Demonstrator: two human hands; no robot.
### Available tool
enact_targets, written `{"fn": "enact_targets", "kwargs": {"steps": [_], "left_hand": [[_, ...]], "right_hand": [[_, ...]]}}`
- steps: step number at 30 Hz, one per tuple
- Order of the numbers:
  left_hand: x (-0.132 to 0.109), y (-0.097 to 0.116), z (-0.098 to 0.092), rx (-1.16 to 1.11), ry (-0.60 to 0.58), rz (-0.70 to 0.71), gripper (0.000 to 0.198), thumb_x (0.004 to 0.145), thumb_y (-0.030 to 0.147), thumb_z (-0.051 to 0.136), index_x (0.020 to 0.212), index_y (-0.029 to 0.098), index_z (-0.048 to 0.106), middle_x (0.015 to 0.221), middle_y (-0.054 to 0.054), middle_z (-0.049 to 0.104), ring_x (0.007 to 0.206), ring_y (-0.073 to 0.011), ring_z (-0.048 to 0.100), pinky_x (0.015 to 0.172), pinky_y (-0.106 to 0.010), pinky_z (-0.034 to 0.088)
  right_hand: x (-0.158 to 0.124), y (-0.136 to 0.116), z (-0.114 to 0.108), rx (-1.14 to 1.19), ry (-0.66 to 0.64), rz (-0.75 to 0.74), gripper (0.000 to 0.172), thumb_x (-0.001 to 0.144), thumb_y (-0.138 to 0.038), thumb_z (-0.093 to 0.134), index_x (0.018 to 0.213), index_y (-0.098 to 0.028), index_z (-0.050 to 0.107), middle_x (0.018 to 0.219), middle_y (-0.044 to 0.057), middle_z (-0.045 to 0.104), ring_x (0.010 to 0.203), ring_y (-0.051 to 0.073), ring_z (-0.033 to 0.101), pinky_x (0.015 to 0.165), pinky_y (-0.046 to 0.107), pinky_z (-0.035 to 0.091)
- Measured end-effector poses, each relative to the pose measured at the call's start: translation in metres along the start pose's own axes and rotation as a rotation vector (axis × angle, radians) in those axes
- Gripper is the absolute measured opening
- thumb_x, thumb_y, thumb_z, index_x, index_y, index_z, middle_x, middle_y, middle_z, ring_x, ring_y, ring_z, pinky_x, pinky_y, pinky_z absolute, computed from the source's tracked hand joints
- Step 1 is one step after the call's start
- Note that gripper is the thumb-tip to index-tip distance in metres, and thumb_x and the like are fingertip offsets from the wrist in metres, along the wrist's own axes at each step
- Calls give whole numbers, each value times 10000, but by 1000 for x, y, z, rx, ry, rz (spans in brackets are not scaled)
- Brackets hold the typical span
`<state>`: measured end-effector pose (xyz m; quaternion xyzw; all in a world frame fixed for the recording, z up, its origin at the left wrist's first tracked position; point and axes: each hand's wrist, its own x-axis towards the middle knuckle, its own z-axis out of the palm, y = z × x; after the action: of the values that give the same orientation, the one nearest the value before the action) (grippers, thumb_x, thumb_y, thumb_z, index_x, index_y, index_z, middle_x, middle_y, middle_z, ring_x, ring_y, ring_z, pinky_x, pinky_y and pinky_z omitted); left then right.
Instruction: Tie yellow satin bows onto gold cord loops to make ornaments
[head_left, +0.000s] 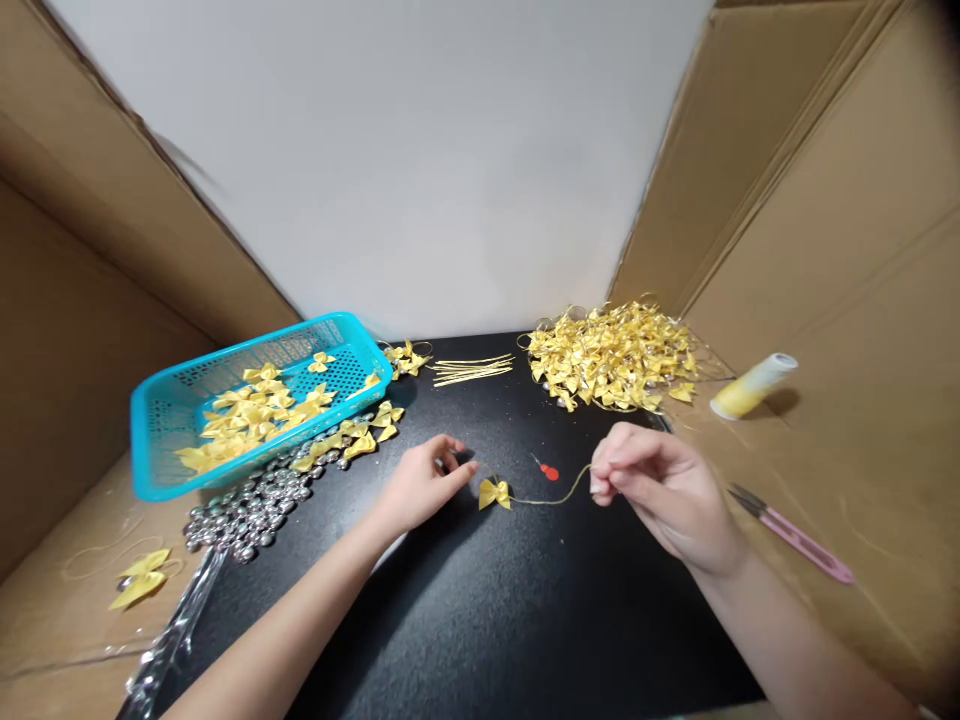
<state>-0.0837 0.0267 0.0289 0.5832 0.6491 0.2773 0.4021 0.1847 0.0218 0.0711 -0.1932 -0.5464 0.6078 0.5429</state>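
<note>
A small yellow ribbon bow (494,492) lies on the black mat (480,620), threaded on a thin gold cord (559,496). My right hand (660,492) pinches the cord's right end between its fingertips. My left hand (424,482) has its fingers pinched together just left of the bow, at the cord's other end; what it grips is too small to see. A tiny red gourd-shaped piece (549,470) lies on the mat between the hands.
A blue basket (161,425) of yellow bows stands at the left, with silver bells (251,505) below it. Cut gold cords (472,370) and a heap of finished bows (611,355) lie at the back. A yellow thread spool (752,386) and pink snips (791,532) rest on cardboard at right.
</note>
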Motion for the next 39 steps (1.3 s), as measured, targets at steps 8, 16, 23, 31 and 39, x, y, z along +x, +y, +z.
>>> {"fn": "enact_targets", "kwargs": {"steps": [8, 16, 23, 31, 39], "left_hand": [[-20, 55, 2, -160, -298, 532, 414, 744, 351, 761, 1135, 245, 675, 1152, -90, 700, 1057, -254, 610, 932, -364, 459], [23, 51, 14, -1116, -201, 154, 396, 838, 452, 630, 586, 194, 465, 492, 60, 366, 511, -103, 443, 575, -237, 424], [37, 30, 9, -1185, -34, 61, 210, 869, 356, 607, 968, 197, 700, 1130, -65, 719, 1022, -172, 652, 905, -281, 487], [20, 22, 21, -772, -253, 150, 291, 771, 390, 750, 843, 108, 764, 971, -120, 769, 1034, -277, 665, 1006, -358, 431], [21, 23, 29, -969, -163, 76, 291, 782, 395, 654, 615, 159, 625, 829, -86, 748, 975, -244, 667, 929, -354, 487]], "right_hand": [[54, 0, 31, 29, -71, 93, 66, 758, -219, 793, 793, -206, 739, 758, 3, 732, 649, 109, 705, 592, 224, 618], [110, 37, 15, -58, 101, 194, 339, 627, -412, 856, 823, -177, 710, 740, -1, 723, 674, 105, 693, 684, 252, 605], [104, 49, -1, -175, -182, 470, 318, 595, -327, 873, 758, -106, 714, 663, 36, 721, 594, 126, 690, 584, 249, 578], [95, 62, 17, -389, -195, 310, 273, 717, -399, 771, 807, -146, 717, 644, 9, 686, 538, 106, 605, 522, 238, 495], [94, 73, 14, -643, -57, 122, 111, 778, -212, 679, 875, -198, 733, 911, 54, 712, 831, 185, 606, 793, 371, 492]]}}
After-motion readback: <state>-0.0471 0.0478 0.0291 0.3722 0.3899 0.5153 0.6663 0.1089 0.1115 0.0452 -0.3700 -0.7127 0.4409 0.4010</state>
